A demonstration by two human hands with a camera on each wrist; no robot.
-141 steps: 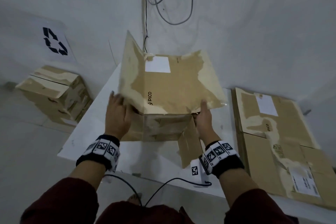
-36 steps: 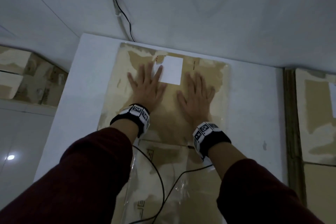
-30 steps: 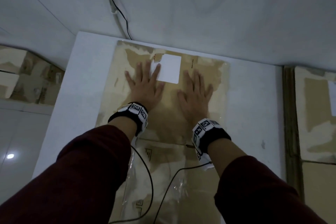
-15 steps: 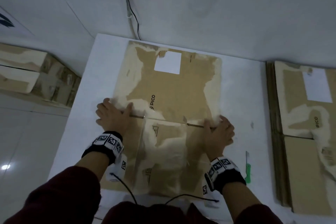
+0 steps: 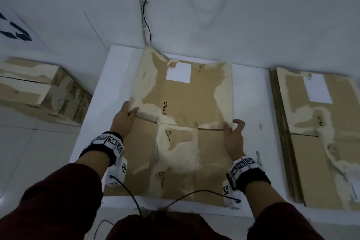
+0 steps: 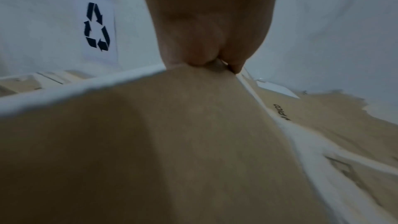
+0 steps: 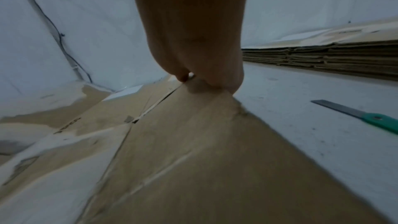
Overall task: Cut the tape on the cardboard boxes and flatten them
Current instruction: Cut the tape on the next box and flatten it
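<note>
A flattened cardboard box (image 5: pixel 187 107) with a white label and torn tape patches lies on the white table (image 5: pixel 101 103). My left hand (image 5: pixel 125 116) grips its left edge at the middle fold, thumb on top. My right hand (image 5: pixel 233 130) grips the right edge at the same fold, fingers curled round it. The left wrist view shows my left hand (image 6: pixel 215 62) pinching the box (image 6: pixel 193 142). In the right wrist view my right hand (image 7: pixel 193 79) holds the box (image 7: pixel 193 151). A green-handled knife (image 7: pixel 376 120) lies on the table right of my right wrist.
A stack of flattened boxes (image 5: pixel 315 132) fills the table's right side. Unflattened boxes (image 5: pixel 39 89) stand on the floor at the left, under a recycling sign (image 5: pixel 13 31). Cables (image 5: pixel 144 6) hang down the wall behind. Wrist-camera cords trail over the near table edge.
A second ago both palms pressed flat on the box top. They have since slid out to its side edges and taken hold; the far left corner now looks slightly raised.
</note>
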